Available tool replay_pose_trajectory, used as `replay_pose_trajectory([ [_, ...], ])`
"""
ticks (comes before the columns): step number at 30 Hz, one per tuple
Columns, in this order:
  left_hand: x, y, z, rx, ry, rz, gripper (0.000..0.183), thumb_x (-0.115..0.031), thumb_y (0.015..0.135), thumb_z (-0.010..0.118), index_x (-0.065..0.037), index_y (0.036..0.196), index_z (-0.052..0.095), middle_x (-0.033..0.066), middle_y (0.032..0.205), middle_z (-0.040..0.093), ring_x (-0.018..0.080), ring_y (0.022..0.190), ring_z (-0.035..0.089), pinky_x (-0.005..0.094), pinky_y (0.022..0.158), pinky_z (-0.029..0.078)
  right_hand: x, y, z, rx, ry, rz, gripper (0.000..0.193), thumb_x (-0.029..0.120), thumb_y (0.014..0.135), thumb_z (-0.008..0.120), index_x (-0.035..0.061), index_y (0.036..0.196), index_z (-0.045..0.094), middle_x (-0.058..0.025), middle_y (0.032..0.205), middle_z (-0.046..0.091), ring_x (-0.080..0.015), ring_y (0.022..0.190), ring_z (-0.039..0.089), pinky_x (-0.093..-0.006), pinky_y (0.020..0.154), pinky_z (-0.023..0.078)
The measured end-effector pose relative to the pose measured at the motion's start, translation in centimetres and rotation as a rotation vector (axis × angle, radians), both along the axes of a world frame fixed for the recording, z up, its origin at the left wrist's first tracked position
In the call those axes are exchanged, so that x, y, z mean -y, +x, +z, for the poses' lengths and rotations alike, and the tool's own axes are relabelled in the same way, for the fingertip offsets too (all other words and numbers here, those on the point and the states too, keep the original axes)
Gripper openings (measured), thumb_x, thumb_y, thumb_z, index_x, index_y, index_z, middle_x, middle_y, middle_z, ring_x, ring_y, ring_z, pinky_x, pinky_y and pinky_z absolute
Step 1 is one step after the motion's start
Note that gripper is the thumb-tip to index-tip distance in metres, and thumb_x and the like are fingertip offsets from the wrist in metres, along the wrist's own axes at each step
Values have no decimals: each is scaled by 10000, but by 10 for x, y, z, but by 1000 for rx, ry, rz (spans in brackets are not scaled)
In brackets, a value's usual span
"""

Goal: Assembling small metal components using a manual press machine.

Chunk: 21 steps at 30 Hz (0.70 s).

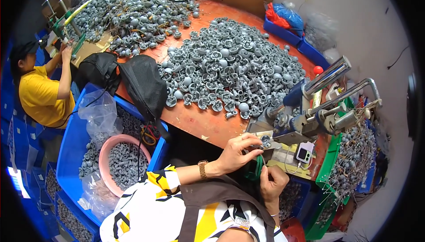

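Observation:
At the front edge of the table, my left hand (237,154) pinches a small grey plastic part (265,140) beside the head of a metal hand press (292,127). Just below and to the right is my right hand (273,183), its fingers closed on a thin, pale, wire-like strand (264,159) that runs up toward the grey part. Whether the strand is joined to that part I cannot tell. A big heap of similar grey plastic parts (230,60) lies on the orange-red table (195,120) beyond my hands.
A blue bin (71,153) at left holds grey parts and a pink tub (106,153). Black bags (144,80) lie on the table's left edge. A green crate (330,171) with wired parts stands right. Another person in yellow (44,91) works at a green press far left.

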State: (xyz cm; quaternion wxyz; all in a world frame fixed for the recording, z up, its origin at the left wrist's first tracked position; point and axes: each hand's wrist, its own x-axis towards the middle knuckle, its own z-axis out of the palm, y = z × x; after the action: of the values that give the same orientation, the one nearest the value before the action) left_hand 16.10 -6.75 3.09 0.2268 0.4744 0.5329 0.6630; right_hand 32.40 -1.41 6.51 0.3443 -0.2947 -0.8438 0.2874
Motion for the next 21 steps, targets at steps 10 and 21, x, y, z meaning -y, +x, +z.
replay_pose_trajectory([
  [10,5,3,0,-114,21,-96,176,-11,833,669,-6,1009,671,78,946,667,164,811,658,267,706,524,3,-2,0,8,-35,20,163,26,789,660,2,649,580,-101,545,468,-232,464,466,-325,459,333],
  [21,-2,4,-2,-41,155,-372,242,-85,879,641,-31,1115,658,96,1107,665,238,974,631,345,852,499,-16,14,-3,-72,-688,72,216,166,950,548,6,839,641,-10,646,583,-56,536,465,-204,510,347],
])
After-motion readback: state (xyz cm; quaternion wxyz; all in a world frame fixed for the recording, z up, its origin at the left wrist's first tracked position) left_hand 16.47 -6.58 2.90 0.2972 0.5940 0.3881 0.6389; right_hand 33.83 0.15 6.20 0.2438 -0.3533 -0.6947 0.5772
